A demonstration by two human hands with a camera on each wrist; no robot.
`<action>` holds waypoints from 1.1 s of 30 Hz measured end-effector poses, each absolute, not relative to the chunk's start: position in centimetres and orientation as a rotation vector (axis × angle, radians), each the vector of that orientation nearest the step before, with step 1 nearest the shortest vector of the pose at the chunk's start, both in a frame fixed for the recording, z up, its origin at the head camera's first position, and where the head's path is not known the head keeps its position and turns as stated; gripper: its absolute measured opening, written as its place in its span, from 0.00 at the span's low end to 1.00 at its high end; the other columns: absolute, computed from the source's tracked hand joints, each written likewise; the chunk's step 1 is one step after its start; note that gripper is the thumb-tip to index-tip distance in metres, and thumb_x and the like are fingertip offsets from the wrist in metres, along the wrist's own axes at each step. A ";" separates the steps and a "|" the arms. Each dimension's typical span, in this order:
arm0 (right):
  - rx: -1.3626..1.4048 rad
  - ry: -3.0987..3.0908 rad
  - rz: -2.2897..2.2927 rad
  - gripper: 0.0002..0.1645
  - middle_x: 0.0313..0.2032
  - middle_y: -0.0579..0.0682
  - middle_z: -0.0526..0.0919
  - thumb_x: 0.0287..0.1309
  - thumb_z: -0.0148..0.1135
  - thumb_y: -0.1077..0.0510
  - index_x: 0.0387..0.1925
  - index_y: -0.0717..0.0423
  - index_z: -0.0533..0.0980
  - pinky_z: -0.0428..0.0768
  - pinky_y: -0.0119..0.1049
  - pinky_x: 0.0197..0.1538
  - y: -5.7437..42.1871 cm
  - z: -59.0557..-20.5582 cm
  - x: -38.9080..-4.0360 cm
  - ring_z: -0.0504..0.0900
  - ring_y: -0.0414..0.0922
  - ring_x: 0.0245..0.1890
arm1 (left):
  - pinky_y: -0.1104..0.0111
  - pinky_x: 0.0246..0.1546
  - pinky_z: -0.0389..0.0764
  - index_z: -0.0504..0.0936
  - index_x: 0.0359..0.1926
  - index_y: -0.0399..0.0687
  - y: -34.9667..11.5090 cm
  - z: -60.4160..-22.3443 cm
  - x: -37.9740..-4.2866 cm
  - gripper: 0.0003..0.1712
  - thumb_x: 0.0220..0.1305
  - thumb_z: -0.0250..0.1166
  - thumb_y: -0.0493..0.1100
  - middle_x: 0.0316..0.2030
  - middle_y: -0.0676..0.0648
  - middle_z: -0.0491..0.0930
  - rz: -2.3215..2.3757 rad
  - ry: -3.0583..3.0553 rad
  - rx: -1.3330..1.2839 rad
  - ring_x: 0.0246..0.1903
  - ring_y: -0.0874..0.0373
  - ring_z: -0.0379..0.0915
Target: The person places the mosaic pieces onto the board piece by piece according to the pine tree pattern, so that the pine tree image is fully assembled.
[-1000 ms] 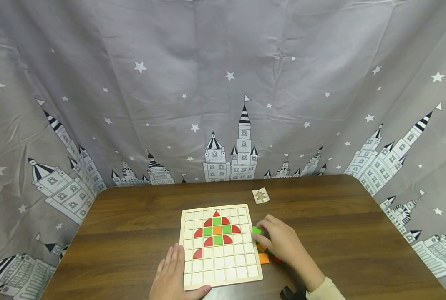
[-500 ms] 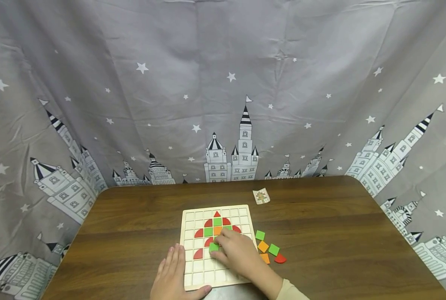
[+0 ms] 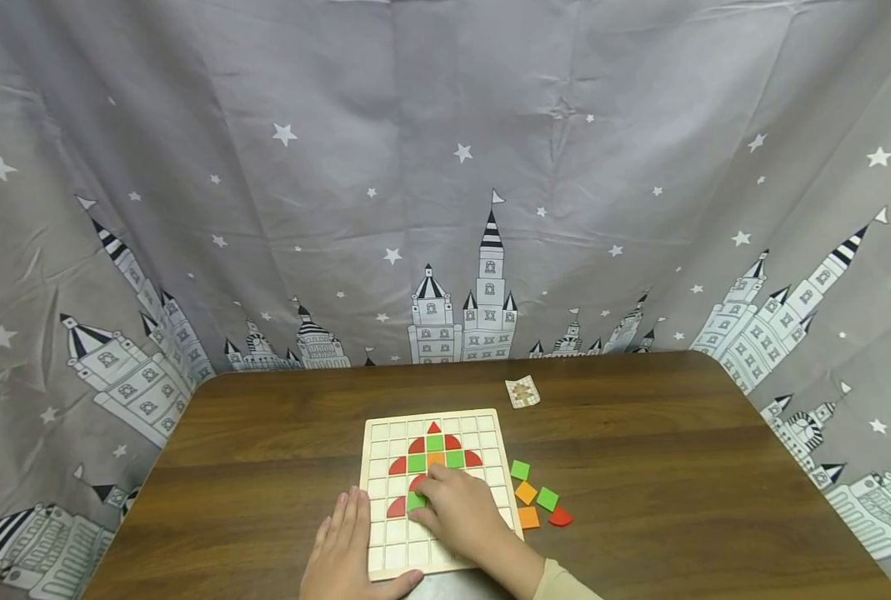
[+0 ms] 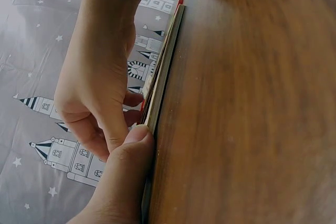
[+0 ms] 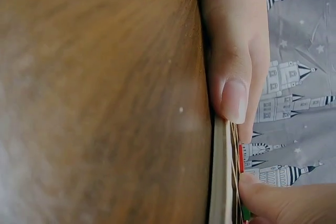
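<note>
A pale wooden grid board [image 3: 403,554] lies on the table, with red, green and orange flat tiles set in its squares. My right hand [image 3: 463,512] is over the middle of the board and pinches a green square tile [image 3: 415,501], just right of a red quarter-round tile [image 3: 396,507]. Its fingers hide some of the squares beneath. In the right wrist view that thumb [image 5: 265,198] is low against the board's top. My left hand [image 3: 343,550] rests along the board's left side, fingers straight, with its thumb [image 4: 137,136] at the near edge.
Right of the board lie loose tiles: a green square [image 3: 520,470], an orange square [image 3: 526,493], another green square [image 3: 548,499], another orange square [image 3: 528,517] and a red quarter-round [image 3: 561,517]. A small patterned card [image 3: 523,392] lies behind. A grey castle-print curtain [image 3: 603,275] hangs beyond the table.
My right hand has gone from the loose tiles at the right onto the board, then slightly left, carrying a green square tile. My left hand has stayed at the board's left side.
</note>
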State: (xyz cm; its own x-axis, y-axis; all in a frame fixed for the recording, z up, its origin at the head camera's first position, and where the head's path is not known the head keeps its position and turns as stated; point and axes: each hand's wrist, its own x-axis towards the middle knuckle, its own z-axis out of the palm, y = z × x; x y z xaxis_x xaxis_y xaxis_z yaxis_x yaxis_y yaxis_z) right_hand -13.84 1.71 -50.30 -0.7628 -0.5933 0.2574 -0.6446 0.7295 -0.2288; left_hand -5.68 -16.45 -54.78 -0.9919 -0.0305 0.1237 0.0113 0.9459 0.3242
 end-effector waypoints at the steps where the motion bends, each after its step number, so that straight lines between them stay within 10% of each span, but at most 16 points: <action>1: 0.994 -2.762 0.471 0.15 0.29 0.36 0.78 0.54 0.71 0.40 0.37 0.44 0.86 0.72 0.24 0.26 1.7 -50.3 -13.8 0.72 0.30 0.25 | 0.46 0.68 0.64 0.60 0.73 0.33 -16.4 -54.8 -5.7 0.79 0.35 0.56 0.91 0.74 0.35 0.58 -0.497 -2.970 0.012 0.73 0.38 0.56; 20: 0.933 -2.800 0.638 0.05 0.25 0.33 0.75 0.54 0.72 0.47 0.28 0.42 0.86 0.70 0.24 0.27 1.9 -50.5 -13.3 0.70 0.29 0.24 | 0.44 0.70 0.62 0.57 0.74 0.32 -16.3 -54.4 -6.0 0.83 0.32 0.51 0.94 0.75 0.35 0.56 -0.528 -3.055 0.061 0.74 0.38 0.53; 33: 0.866 -2.799 0.735 0.13 0.30 0.35 0.80 0.54 0.71 0.46 0.41 0.43 0.86 0.71 0.25 0.27 5.1 -49.7 -13.2 0.72 0.29 0.26 | 0.44 0.70 0.62 0.57 0.74 0.32 -16.3 -54.3 -6.0 0.84 0.32 0.51 0.94 0.75 0.34 0.57 -0.525 -3.059 0.069 0.74 0.38 0.53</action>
